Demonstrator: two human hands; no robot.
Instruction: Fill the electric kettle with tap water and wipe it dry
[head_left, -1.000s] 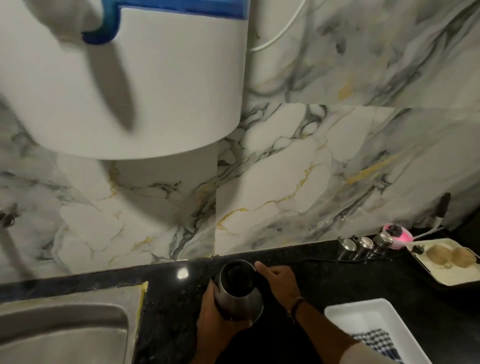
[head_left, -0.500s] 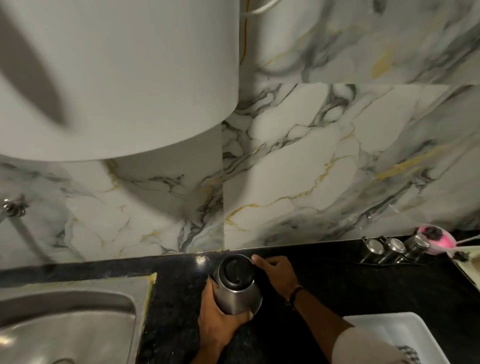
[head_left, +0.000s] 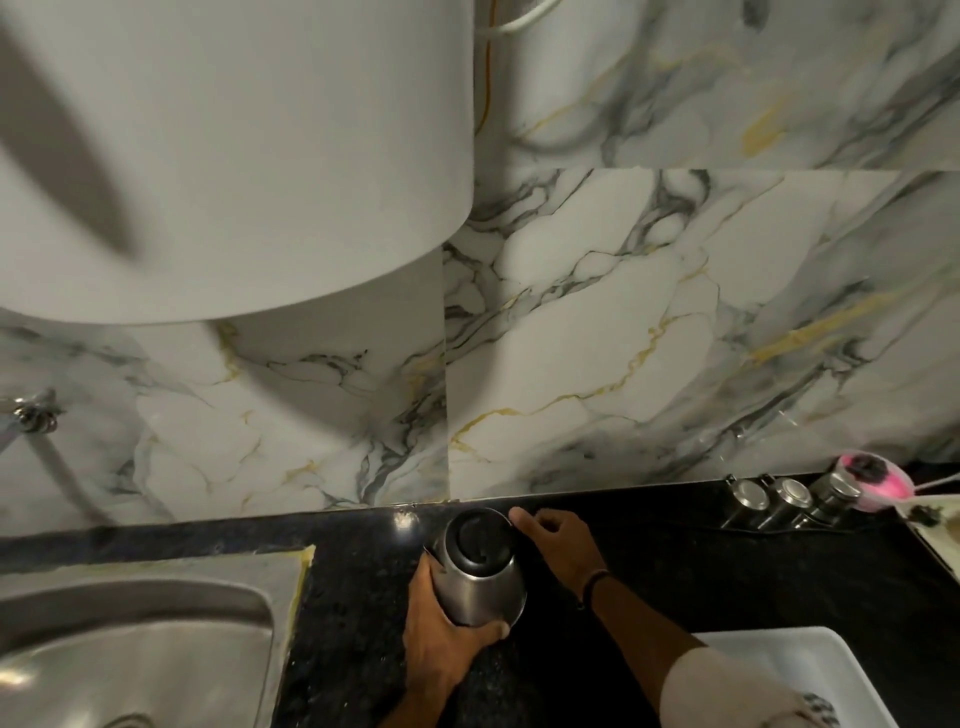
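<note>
A stainless steel electric kettle (head_left: 480, 587) with a black lid stands on the black granite counter (head_left: 727, 582), close to the marble wall. My left hand (head_left: 441, 639) wraps around the kettle's lower left side and grips its body. My right hand (head_left: 558, 545) rests against the kettle's upper right side, behind the lid; whether it grips the handle is hidden. A tap (head_left: 31, 415) sticks out of the wall at the far left, above the steel sink (head_left: 130, 654).
A large white water heater (head_left: 234, 156) hangs overhead on the left. Three small steel jars (head_left: 789, 501) and a pink scrubber (head_left: 872, 488) stand at the back right. A white tray (head_left: 810, 670) holding a checked cloth sits at the lower right.
The view has tilted down and shifted left, bringing the sink and tap further in. The kettle's lid, open earlier, now sits shut. Both hands have stayed on the kettle.
</note>
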